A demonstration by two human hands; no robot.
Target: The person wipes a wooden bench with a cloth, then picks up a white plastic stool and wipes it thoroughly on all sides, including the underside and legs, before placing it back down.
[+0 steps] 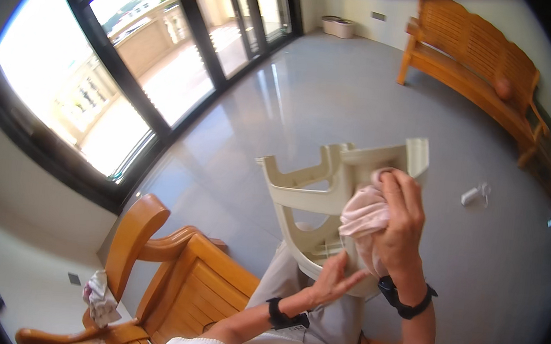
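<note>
A cream plastic frame (299, 197) with large cut-out openings stands tilted over my lap, its lower end at my knees. My right hand (404, 217) is closed on a crumpled pale pink cloth (365, 214) and presses it against the frame's right-hand panel. Part of the cloth hangs down below the fingers. At the frame's lower edge, my left hand (333, 282) rests against the plastic with thumb and fingers stretched apart. The fingertips of my right hand are bent over the cloth. Both wrists wear black bands.
Beside me on the left is a wooden seat (201, 291) with a rag (101, 298) over its arm. A wooden bench (471, 65) stands at the far right. On the grey floor (336, 91) lies a small white object (475, 194). Dark-framed glass doors (196, 32) line the left.
</note>
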